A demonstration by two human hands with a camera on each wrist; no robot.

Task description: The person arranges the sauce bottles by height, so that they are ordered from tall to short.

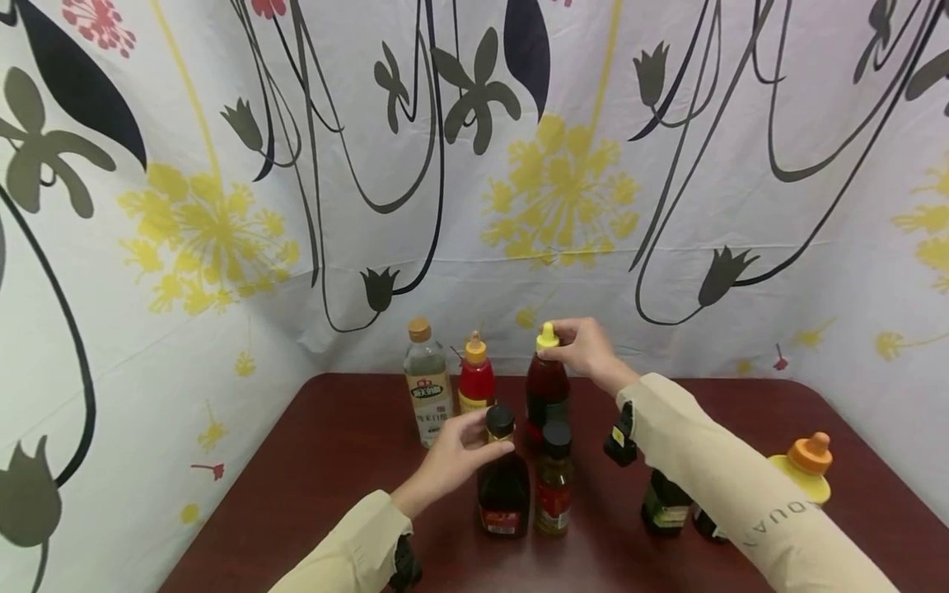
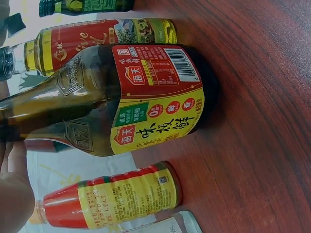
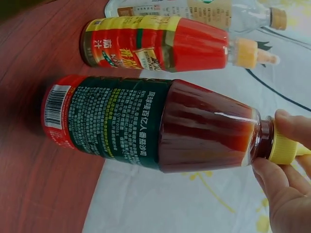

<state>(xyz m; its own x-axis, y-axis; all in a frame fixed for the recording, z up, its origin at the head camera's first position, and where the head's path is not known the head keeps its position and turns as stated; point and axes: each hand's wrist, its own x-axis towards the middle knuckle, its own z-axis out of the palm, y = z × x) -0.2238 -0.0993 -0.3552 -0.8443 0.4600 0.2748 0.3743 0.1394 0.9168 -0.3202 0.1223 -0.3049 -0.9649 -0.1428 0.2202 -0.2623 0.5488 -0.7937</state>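
My left hand (image 1: 454, 458) grips a dark soy sauce bottle (image 1: 504, 494) at its black-capped neck. Its red and yellow label faces the left wrist view, where the bottle (image 2: 155, 97) stands on the table. With thumb and fingers, my right hand (image 1: 591, 352) pinches the yellow cap of a dark red ketchup bottle (image 1: 547, 387). That ketchup bottle (image 3: 204, 128) has a green label and a barcode in the right wrist view. Between the two hands' bottles and to the left is a red squeeze bottle (image 1: 477, 383) with an orange nozzle.
A clear vinegar bottle (image 1: 430, 395) stands at the back left. Right beside the soy sauce is a small oil bottle (image 1: 553, 486) with a black cap. Dark bottles (image 1: 666, 504) and a yellow, orange-capped bottle (image 1: 808, 469) stand at the right, partly behind my right sleeve. Patterned cloth (image 1: 474, 206) hangs behind the table.
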